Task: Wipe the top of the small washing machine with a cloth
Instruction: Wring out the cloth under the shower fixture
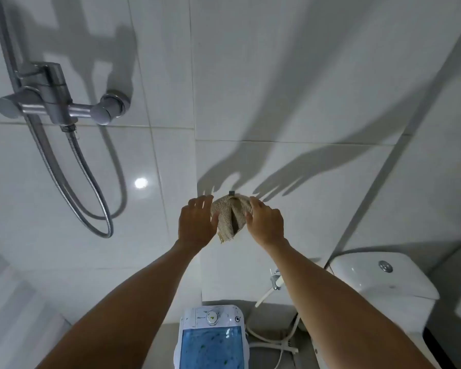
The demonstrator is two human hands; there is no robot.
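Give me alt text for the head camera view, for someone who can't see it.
Two bare hands, left hand and right hand, reach up to a beige cloth hanging on a small hook on a white tiled wall. Below stands a small washing machine with a blue lid, a toilet tank to its right, a shower fitting upper left.

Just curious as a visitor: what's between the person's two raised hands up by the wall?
In the head view, a beige woven cloth hangs on the white tiled wall between the left hand and right hand.
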